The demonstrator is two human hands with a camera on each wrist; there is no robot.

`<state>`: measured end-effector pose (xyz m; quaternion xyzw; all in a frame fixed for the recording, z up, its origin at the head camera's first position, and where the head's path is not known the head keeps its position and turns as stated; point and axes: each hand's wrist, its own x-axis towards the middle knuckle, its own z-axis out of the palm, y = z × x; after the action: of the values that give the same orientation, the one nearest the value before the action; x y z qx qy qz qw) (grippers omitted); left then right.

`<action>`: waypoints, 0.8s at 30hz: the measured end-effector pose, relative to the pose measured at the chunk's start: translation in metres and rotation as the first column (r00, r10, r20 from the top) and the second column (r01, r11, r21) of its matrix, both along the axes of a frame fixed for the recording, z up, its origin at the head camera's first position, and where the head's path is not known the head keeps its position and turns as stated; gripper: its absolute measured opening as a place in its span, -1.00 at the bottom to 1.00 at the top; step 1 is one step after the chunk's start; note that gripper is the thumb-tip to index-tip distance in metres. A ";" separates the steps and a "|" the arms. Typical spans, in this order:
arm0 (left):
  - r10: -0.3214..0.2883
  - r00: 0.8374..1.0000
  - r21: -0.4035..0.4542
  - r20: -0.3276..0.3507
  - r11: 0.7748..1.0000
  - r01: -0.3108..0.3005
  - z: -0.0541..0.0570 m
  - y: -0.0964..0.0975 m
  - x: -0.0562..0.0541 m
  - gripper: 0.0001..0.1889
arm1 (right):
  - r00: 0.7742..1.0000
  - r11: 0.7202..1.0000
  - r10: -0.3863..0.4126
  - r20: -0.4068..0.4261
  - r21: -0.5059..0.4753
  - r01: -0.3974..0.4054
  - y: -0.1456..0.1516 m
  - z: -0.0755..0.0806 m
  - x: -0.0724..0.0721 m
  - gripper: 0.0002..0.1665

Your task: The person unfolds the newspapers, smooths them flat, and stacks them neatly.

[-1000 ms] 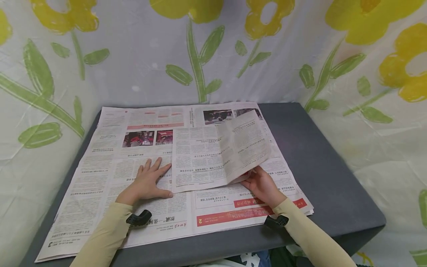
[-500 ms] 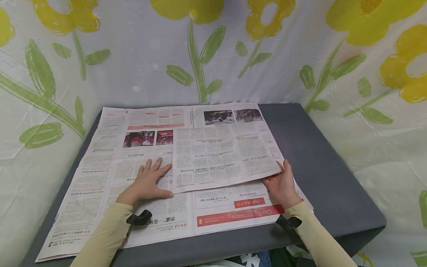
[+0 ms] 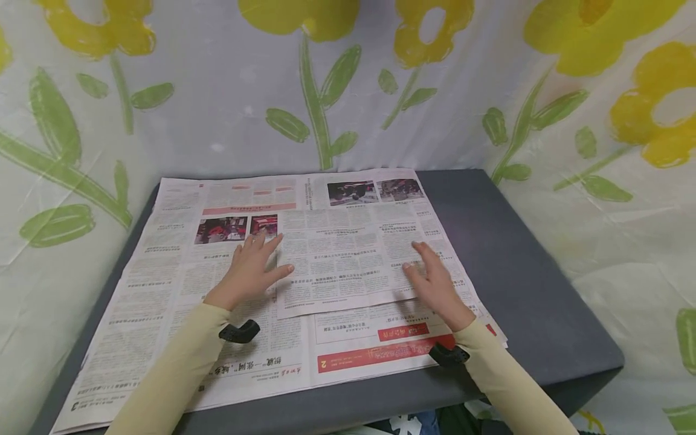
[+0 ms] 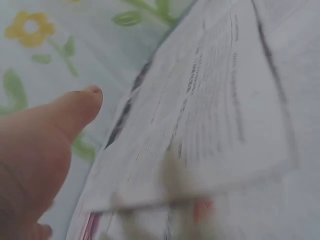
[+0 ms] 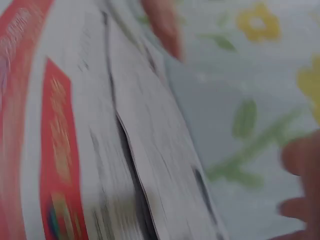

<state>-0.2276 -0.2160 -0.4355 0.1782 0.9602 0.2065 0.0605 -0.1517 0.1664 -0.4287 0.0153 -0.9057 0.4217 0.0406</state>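
A smaller newspaper sheet (image 3: 337, 260) lies on top of a wide spread newspaper (image 3: 147, 302) in the head view. My left hand (image 3: 247, 272) is over the sheet's left edge, fingers spread, with its fingertips by a red photo. Its thumb stands clear of the paper in the left wrist view, where the hand (image 4: 35, 155) is at the left. Over the sheet's right part is my right hand (image 3: 437, 287), thumb and forefinger extended and apart, holding nothing. The right wrist view is blurred; the sheet's edge (image 5: 132, 155) looks slightly raised from the newspaper under it.
The newspapers lie on a dark grey table (image 3: 522, 290), whose bare surface shows to the right. A white curtain (image 3: 217, 109) printed with yellow flowers stands behind and at both sides. Black straps (image 3: 239, 332) circle both wrists.
The folded-over right part of the sheet has been laid out flat. My right hand has let go of its corner and moved left over it. My left hand has moved forward and right.
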 end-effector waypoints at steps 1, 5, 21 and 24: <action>-0.020 1.000 -0.014 -0.015 1.000 0.019 0.000 0.006 -0.006 -0.10 | 0.998 0.994 0.067 -0.003 0.086 -0.067 -0.010 0.000 0.001 -0.28; -0.095 0.995 -0.075 -0.028 0.993 0.092 -0.005 0.030 -0.030 -0.12 | 0.969 0.919 0.241 0.054 0.308 -0.246 -0.047 -0.005 0.007 -0.25; -0.081 0.993 -0.191 0.090 0.977 0.097 -0.023 0.054 -0.043 -0.16 | 0.929 0.780 0.306 0.209 0.505 -0.371 -0.082 -0.027 0.020 -0.19; -0.086 0.994 -0.216 0.066 0.971 0.098 -0.023 0.051 -0.039 -0.18 | 0.930 0.779 0.303 0.206 0.509 -0.366 -0.080 -0.025 0.018 -0.22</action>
<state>-0.2667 -0.1653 -0.4586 0.2089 0.9657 0.1014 0.1160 -0.1332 0.0863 -0.4541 0.1629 -0.9707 0.1506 -0.0923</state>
